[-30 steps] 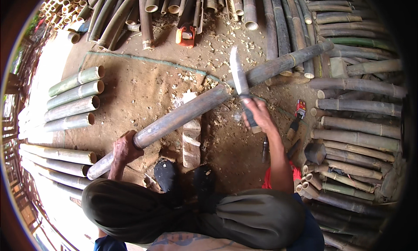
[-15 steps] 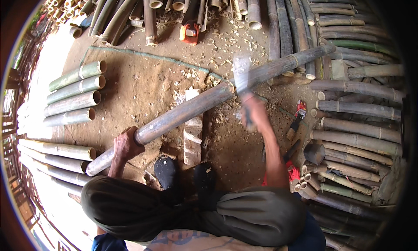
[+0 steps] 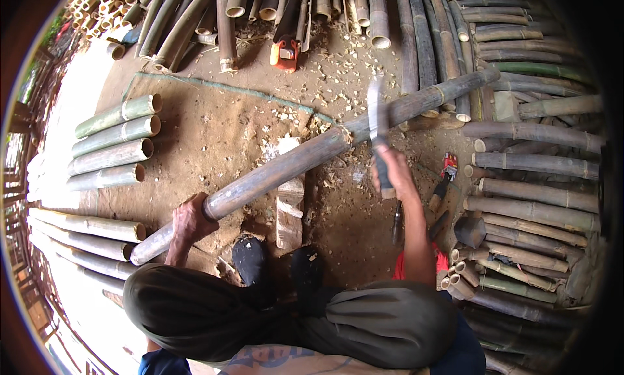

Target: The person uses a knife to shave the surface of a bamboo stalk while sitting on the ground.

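A long bamboo pole (image 3: 286, 170) slants from the lower left to the upper right, crossing over a notched wood block (image 3: 290, 209) on the ground. My left hand (image 3: 194, 220) is wrapped round the pole near its lower-left end. In my right hand (image 3: 398, 173) is a machete, gripped by its dark handle. The machete's blade (image 3: 377, 111) points away from me, slightly blurred, at the pole just right of a pale, chipped node ring (image 3: 346, 137). Whether the blade touches the bamboo I cannot tell.
Four-sided mat (image 3: 188, 141) and pale chips cover the ground. Cut green bamboo pieces (image 3: 117, 146) lie at left; stacked poles (image 3: 533, 163) line the right. An orange-handled saw (image 3: 284, 55) lies ahead. A red-and-black tool (image 3: 446, 174) and a chisel-like tool (image 3: 396, 225) lie near my right arm.
My right hand has shifted slightly right, and the machete blade has moved from left of the node ring to its right. My left hand and the pole stay nearly in place.
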Action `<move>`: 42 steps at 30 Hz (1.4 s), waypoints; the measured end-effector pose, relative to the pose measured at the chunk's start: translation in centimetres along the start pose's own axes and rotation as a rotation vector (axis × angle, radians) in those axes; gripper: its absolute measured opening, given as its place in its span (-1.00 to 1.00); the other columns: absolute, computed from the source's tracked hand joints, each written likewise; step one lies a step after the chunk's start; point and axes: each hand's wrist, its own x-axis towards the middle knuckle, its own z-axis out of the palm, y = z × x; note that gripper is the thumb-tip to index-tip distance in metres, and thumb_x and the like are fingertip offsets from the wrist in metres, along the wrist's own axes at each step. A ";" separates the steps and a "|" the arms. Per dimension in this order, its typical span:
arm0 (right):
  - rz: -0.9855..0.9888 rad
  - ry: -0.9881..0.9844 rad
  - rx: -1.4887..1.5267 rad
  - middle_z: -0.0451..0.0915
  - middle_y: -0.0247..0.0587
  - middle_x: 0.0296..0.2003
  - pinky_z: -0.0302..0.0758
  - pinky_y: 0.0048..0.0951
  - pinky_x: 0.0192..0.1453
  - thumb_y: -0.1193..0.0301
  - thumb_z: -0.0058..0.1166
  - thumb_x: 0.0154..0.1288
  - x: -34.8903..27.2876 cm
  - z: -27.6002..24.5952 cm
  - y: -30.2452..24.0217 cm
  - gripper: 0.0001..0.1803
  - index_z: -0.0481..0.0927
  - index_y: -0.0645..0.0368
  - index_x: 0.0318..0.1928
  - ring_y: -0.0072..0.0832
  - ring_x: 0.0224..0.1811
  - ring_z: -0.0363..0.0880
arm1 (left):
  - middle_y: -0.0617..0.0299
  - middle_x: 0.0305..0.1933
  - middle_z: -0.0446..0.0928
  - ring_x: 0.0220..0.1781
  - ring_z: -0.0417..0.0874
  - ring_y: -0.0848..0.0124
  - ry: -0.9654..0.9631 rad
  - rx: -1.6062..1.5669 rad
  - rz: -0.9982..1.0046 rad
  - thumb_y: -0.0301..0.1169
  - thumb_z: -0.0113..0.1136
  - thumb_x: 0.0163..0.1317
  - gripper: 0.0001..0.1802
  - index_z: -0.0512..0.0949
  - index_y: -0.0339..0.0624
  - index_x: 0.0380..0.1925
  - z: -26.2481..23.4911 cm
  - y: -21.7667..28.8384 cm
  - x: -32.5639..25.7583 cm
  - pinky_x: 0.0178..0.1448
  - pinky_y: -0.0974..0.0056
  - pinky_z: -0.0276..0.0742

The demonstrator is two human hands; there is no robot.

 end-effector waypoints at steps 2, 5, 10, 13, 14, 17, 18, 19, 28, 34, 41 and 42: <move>-0.038 0.205 0.369 0.57 -0.37 -0.58 0.59 -0.43 -0.68 -0.06 0.03 0.62 0.0 0.8 0.0 -0.53 0.49 0.14 -0.09 -0.55 -0.68 0.57 | 0.04 -0.14 0.73 -0.05 0.78 -0.05 0.012 -0.008 0.024 -0.30 0.54 -0.22 -0.46 0.66 -0.08 -0.11 0.3 0.0 0.1 0.03 -0.07 0.69; 0.029 0.080 0.212 0.58 -0.34 -0.57 0.60 -0.42 -0.65 -0.05 0.09 0.60 0.1 2.2 0.1 -0.54 0.49 0.14 -0.10 -0.54 -0.68 0.56 | 0.04 -0.14 0.72 -0.07 0.78 -0.06 0.007 -0.018 0.016 -0.30 0.54 -0.22 -0.47 0.66 -0.08 -0.13 0.3 -0.2 -0.2 0.03 -0.07 0.69; -0.034 0.047 0.219 0.60 -0.32 -0.56 0.58 -0.40 -0.68 -0.10 0.01 0.63 0.3 0.6 -0.3 -0.49 0.54 0.13 -0.15 -0.53 -0.70 0.57 | 0.03 -0.14 0.73 -0.08 0.78 -0.07 -0.003 -0.027 0.008 -0.30 0.54 -0.22 -0.47 0.66 -0.09 -0.13 0.2 -0.2 -0.1 0.03 -0.07 0.69; 0.003 0.115 0.146 0.57 -0.34 -0.59 0.57 -0.40 -0.67 -0.07 0.08 0.60 0.3 2.8 0.9 -0.53 0.52 0.12 -0.16 -0.54 -0.69 0.56 | 0.03 -0.15 0.73 -0.08 0.78 -0.07 -0.007 -0.034 0.017 -0.30 0.54 -0.22 -0.47 0.66 -0.10 -0.13 0.2 0.0 0.2 0.04 -0.08 0.69; 0.054 -0.170 0.001 0.57 -0.33 -0.58 0.59 -0.40 -0.66 -0.05 0.15 0.56 -0.5 3.6 1.0 -0.53 0.52 0.15 -0.15 -0.55 -0.69 0.55 | 0.03 -0.15 0.73 -0.07 0.78 -0.07 -0.006 -0.036 0.010 -0.30 0.54 -0.22 -0.47 0.66 -0.10 -0.13 0.2 -0.1 0.0 0.04 -0.08 0.69; 0.040 -0.176 -0.002 0.56 -0.36 -0.60 0.54 -0.44 -0.70 -0.06 0.15 0.57 0.0 1.9 0.7 -0.54 0.53 0.11 -0.09 -0.57 -0.69 0.56 | 0.02 -0.15 0.73 -0.06 0.78 -0.08 -0.006 -0.040 0.003 -0.31 0.55 -0.23 -0.46 0.66 -0.10 -0.12 0.0 -0.3 -0.1 0.05 -0.08 0.69; -0.025 -0.170 0.093 0.57 -0.35 -0.60 0.56 -0.45 -0.69 -0.13 0.11 0.56 0.3 0.7 1.2 -0.48 0.53 0.13 -0.12 -0.58 -0.68 0.58 | 0.02 -0.14 0.73 -0.06 0.78 -0.08 -0.008 -0.035 0.003 -0.31 0.55 -0.23 -0.46 0.66 -0.09 -0.12 -0.1 -0.1 0.1 0.05 -0.08 0.69; -0.016 -0.056 0.260 0.57 -0.33 -0.60 0.57 -0.45 -0.68 -0.16 0.06 0.57 -0.7 1.0 -0.1 -0.45 0.53 0.14 -0.15 -0.56 -0.67 0.59 | 0.02 -0.14 0.74 -0.06 0.78 -0.08 -0.015 -0.031 -0.004 -0.31 0.55 -0.23 -0.45 0.66 -0.09 -0.12 0.0 -0.1 0.0 0.05 -0.08 0.69; -0.013 -0.036 0.086 0.60 -0.32 -0.58 0.60 -0.42 -0.66 -0.08 0.07 0.61 -0.7 1.0 0.4 -0.53 0.55 0.11 -0.10 -0.57 -0.65 0.63 | 0.02 -0.14 0.74 -0.06 0.79 -0.07 -0.027 -0.035 -0.013 -0.30 0.55 -0.23 -0.45 0.66 -0.08 -0.12 -0.1 0.1 0.0 0.05 -0.07 0.69; 0.082 -0.102 -0.047 0.57 -0.32 -0.59 0.57 -0.42 -0.64 -0.06 0.14 0.58 -0.6 3.5 0.3 -0.54 0.51 0.11 -0.16 -0.53 -0.68 0.57 | 0.02 -0.16 0.74 -0.08 0.79 -0.07 -0.017 -0.025 -0.007 -0.29 0.54 -0.23 -0.45 0.66 -0.08 -0.11 -0.1 -0.2 0.1 0.03 -0.07 0.69; 0.041 -0.074 -0.002 0.59 -0.34 -0.60 0.58 -0.39 -0.68 -0.10 0.15 0.55 -0.5 4.0 1.0 -0.50 0.54 0.13 -0.18 -0.55 -0.69 0.59 | 0.02 -0.17 0.75 -0.08 0.79 -0.06 -0.023 -0.034 0.007 -0.29 0.54 -0.23 -0.46 0.67 -0.08 -0.13 -0.3 -0.1 0.4 0.03 -0.07 0.69; 0.082 -0.135 0.049 0.60 -0.34 -0.60 0.58 -0.40 -0.69 -0.10 0.15 0.55 -0.3 3.9 1.4 -0.50 0.55 0.14 -0.19 -0.56 -0.69 0.58 | 0.02 -0.16 0.75 -0.08 0.79 -0.06 -0.028 -0.034 0.000 -0.29 0.54 -0.23 -0.46 0.67 -0.08 -0.12 -0.3 -0.1 0.2 0.04 -0.07 0.69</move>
